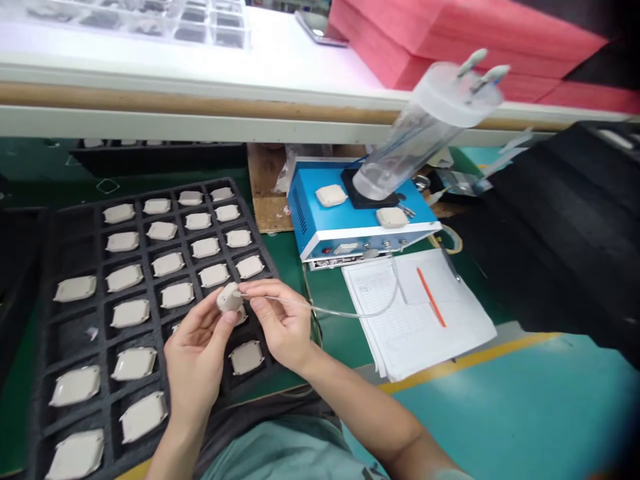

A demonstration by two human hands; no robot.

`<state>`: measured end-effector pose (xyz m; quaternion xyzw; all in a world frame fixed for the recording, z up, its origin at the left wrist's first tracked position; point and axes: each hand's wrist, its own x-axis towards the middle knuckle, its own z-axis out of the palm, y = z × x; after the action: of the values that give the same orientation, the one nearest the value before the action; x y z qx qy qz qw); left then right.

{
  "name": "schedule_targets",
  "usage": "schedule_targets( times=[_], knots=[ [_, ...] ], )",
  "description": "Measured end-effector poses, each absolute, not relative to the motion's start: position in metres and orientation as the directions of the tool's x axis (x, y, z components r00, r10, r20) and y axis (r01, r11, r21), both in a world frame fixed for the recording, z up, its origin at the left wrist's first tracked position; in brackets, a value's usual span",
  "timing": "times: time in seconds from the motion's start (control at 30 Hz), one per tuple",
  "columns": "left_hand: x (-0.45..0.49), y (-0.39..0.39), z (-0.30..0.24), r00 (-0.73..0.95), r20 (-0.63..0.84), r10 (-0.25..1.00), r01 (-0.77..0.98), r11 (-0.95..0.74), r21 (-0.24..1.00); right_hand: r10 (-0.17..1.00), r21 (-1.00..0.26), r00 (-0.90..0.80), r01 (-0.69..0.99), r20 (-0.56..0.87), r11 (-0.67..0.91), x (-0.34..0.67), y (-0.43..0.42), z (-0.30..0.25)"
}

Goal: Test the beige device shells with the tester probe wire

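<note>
Between the thumb and fingers of my left hand (196,350) is a small beige plastic housing (229,297), tilted up on its edge above the tray. My right hand (284,327) pinches the end of a thin clear tube (335,312) against the housing's right side. Whether the tip enters the housing cannot be made out. The tube curves right and up to the front of a blue machine (320,223). Under my hands lies a black foam tray (103,340) whose compartments hold several similar beige housings (130,313); my hands hide some of them.
Two beige housings and a clear cylinder (410,147) stand on the machine. Papers on a clipboard (395,340) carry an orange pen (431,297). A white shelf (280,67) with pink foam blocks (465,40) overhangs the bench. Black material (560,240) rises at right.
</note>
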<state>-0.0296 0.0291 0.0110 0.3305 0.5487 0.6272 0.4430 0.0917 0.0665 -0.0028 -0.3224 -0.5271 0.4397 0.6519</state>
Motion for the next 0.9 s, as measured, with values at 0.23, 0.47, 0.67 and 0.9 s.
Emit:
schedule_targets(
  times=[0.23, 0.47, 0.67, 0.9],
  knots=[
    [-0.0286, 0.0316, 0.0137, -0.406, -0.067, 0.911, -0.174, -0.005, 0.985, 0.914, -0.879, 0.056, -0.257, 0.401, 0.401, 0.0896, 0.0688, -0.0016],
    [-0.0291, 0.0322, 0.0142, -0.414, -0.092, 0.905, -0.171, 0.022, 0.985, 0.911, -0.877, 0.065, -0.253, 0.407, 0.41, 0.0899, 0.0694, 0.0014],
    [-0.0287, 0.0331, 0.0152, -0.418, -0.092, 0.904, -0.177, 0.018, 0.984, 0.915, -0.877, 0.068, -0.264, 0.398, 0.401, 0.0885, 0.0708, 0.0025],
    [-0.0291, 0.033, 0.0153, -0.419, -0.088, 0.904, -0.165, 0.019, 0.986, 0.916, -0.881, 0.064, -0.253, 0.397, 0.4, 0.0892, 0.0704, 0.0019]
  ],
)
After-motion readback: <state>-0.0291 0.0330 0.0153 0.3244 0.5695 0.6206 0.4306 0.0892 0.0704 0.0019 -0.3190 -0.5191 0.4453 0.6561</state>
